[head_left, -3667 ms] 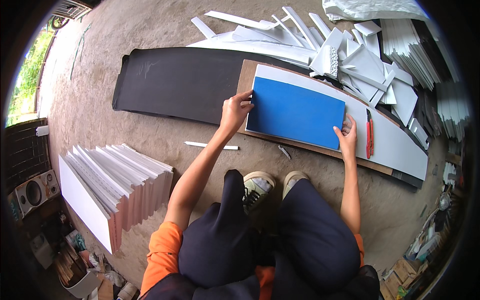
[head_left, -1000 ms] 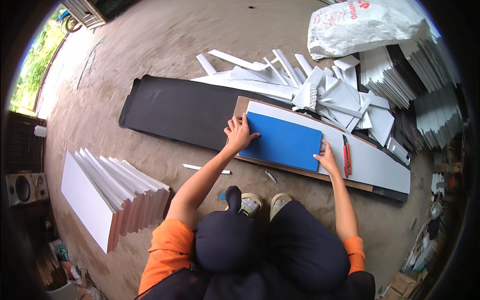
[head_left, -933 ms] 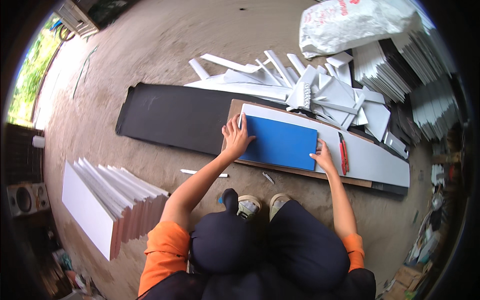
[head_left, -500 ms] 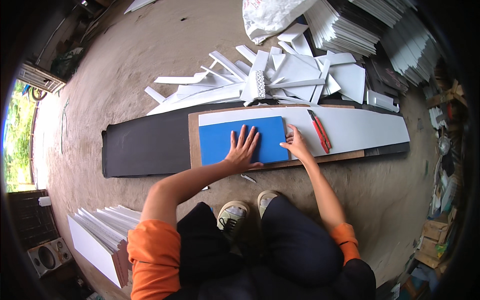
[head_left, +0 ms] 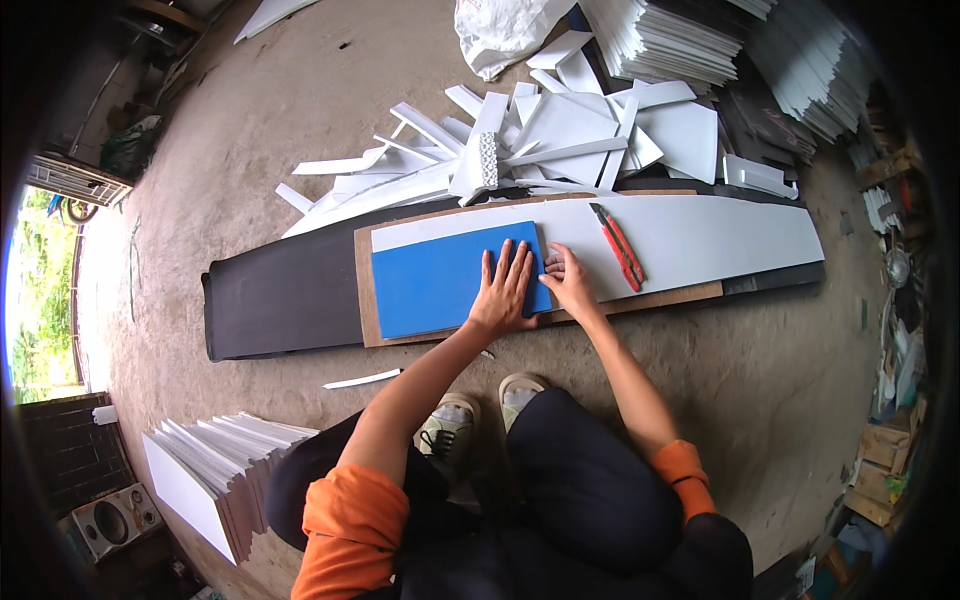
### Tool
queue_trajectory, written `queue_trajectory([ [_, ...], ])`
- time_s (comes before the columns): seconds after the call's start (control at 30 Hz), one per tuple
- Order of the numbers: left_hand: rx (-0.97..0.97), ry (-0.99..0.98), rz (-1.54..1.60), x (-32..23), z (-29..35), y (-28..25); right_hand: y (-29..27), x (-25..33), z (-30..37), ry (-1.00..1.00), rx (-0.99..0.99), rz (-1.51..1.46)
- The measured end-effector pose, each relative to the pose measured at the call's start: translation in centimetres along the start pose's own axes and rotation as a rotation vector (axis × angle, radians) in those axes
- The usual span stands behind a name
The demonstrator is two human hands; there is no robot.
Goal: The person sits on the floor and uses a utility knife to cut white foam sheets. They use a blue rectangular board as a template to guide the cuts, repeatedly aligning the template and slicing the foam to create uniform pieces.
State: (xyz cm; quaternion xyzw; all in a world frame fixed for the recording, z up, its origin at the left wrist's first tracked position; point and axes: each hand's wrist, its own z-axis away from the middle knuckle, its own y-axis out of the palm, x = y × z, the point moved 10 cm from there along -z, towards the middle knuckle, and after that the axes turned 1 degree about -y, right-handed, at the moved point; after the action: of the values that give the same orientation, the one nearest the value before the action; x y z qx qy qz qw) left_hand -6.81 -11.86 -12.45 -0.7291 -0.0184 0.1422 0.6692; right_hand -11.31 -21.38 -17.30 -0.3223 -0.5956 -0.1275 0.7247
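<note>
Left hand (head_left: 500, 301) lies spread on a blue board (head_left: 430, 280); right hand (head_left: 572, 284), thumb and fingers apart, at its three o'clock edge.

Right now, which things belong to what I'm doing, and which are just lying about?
Seemingly in use: blue panel, with your left hand on it and right hand at its edge; white sheet beneath; probably the red cutter.

Apparently lying about: heaped white pieces, white sack, speaker.
</note>
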Motion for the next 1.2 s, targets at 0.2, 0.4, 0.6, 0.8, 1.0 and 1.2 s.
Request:
queue_trajectory([
  [0.2,-0.009,-0.018,0.038,0.1,0.0,-0.5,-2.4,3.7,1.6,-0.249,-0.199,0.347],
  [0.4,0.002,-0.044,0.043,0.1,0.0,-0.8,-11.1,4.6,1.7,-0.087,-0.499,0.890],
  [0.6,0.016,-0.054,0.071,0.3,0.2,-0.8,-10.3,1.2,-0.2,0.049,-0.296,0.874],
  [0.8,0.006,-0.085,0.077,0.9,0.2,-0.7,-5.0,1.6,-0.8,0.082,-0.105,0.624],
  [1.0,-0.026,-0.083,0.062,1.0,-0.9,-0.8,-1.0,4.9,-0.8,0.148,0.014,0.656],
  [1.2,0.006,-0.083,0.050,1.0,-1.3,-0.5,0.1,3.6,-1.9,0.243,0.059,0.678],
])
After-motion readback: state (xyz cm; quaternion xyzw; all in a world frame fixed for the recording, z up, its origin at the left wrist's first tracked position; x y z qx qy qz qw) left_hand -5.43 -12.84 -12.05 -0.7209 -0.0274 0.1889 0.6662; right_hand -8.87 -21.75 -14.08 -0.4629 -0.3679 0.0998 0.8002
